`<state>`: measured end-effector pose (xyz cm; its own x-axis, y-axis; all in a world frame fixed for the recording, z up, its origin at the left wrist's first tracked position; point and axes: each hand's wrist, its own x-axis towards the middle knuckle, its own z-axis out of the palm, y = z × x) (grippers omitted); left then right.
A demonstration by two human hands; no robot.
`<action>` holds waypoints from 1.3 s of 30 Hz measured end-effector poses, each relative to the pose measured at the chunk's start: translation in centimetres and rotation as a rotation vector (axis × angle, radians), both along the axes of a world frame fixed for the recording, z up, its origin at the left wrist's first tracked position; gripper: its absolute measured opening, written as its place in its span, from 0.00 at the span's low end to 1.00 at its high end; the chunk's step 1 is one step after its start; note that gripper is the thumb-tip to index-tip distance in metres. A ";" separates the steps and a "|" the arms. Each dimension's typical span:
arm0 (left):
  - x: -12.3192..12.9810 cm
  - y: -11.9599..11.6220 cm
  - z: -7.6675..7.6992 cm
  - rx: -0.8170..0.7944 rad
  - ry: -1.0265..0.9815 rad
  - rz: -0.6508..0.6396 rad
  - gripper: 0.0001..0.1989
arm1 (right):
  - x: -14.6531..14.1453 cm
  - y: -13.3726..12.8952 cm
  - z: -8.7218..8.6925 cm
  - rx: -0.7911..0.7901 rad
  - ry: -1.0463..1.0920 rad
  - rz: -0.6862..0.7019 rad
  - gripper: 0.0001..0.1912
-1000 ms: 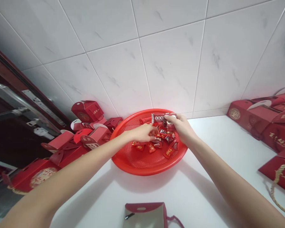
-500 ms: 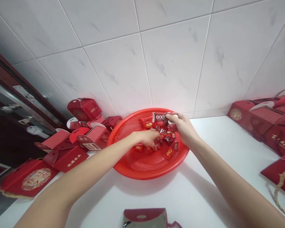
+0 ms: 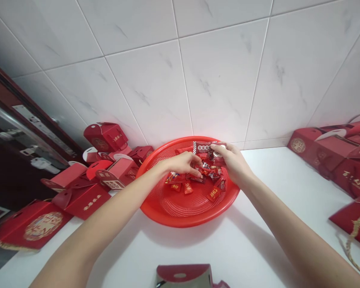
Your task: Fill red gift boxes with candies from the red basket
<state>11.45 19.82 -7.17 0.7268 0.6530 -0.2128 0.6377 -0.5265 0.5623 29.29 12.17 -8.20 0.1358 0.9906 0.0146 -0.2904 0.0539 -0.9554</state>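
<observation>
A red plastic sieve basket (image 3: pixel 189 219) holds several wrapped candies (image 3: pixel 213 193), mostly red with gold print. My left hand (image 3: pixel 184 164) reaches over the pile, thumb and fingers curved and apart, close to the candies at its middle; whether a fingertip touches one is hard to see. At the basket's back right, my right hand (image 3: pixel 230 158) is closed on dark red snack packets (image 3: pixel 202 147). One long packet with white lettering and a checkered end sticks out to the left of that hand, and the thumb presses on another.
Red gift boxes (image 3: pixel 88 198) are stacked at the left, by a dark door frame (image 3: pixel 6 84). More red boxes (image 3: pixel 333 156) and a rope-handled bag (image 3: pixel 355 220) stand on the right. An open box (image 3: pixel 183 274) sits at the white table's near edge. Behind rises a tiled wall (image 3: pixel 216 80).
My left hand has lifted slightly and shifted up and left from among the candies, uncovering a few near the basket's middle. My right hand stays in place with its packets.
</observation>
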 end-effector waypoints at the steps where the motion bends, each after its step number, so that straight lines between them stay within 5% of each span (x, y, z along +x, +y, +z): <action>1: 0.0 0.0 0.1 0.004 0.012 -0.006 0.12 | 0.0 0.0 0.0 0.002 0.001 0.005 0.12; 9: -0.2 0.3 -0.2 -0.021 -0.010 -0.040 0.06 | 0.0 0.0 0.1 0.003 0.004 0.000 0.11; 16: -0.7 0.8 -0.3 0.005 0.079 -0.049 0.19 | 0.0 0.0 0.1 -0.018 0.004 -0.007 0.11; 21: -0.7 0.6 0.3 0.067 0.120 -0.024 0.13 | 0.0 0.0 0.1 -0.011 0.009 -0.006 0.11; 24: -0.1 -0.3 -0.1 -0.014 0.140 -0.108 0.11 | 0.0 0.0 0.0 -0.012 0.002 -0.008 0.11; 29: 2.1 -3.3 -2.3 0.107 0.091 -0.329 0.23 | 0.0 -0.1 0.2 -0.002 -0.007 -0.007 0.12; 32: 3.1 -4.1 -3.7 0.160 0.153 -0.414 0.22 | 0.0 0.0 0.3 -0.011 -0.011 -0.012 0.11; 35: 3.2 -3.6 -4.0 0.174 0.200 -0.389 0.16 | -0.1 0.1 0.2 -0.017 -0.005 -0.019 0.12; 39: 2.5 -2.3 -2.6 0.187 0.164 -0.295 0.14 | -0.1 0.2 0.2 -0.012 -0.004 -0.020 0.13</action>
<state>13.99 17.52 -9.75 0.8557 0.4592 -0.2387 0.5166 -0.7847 0.3425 29.20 12.36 -8.01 0.1554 0.9878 0.0037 -0.2857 0.0485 -0.9571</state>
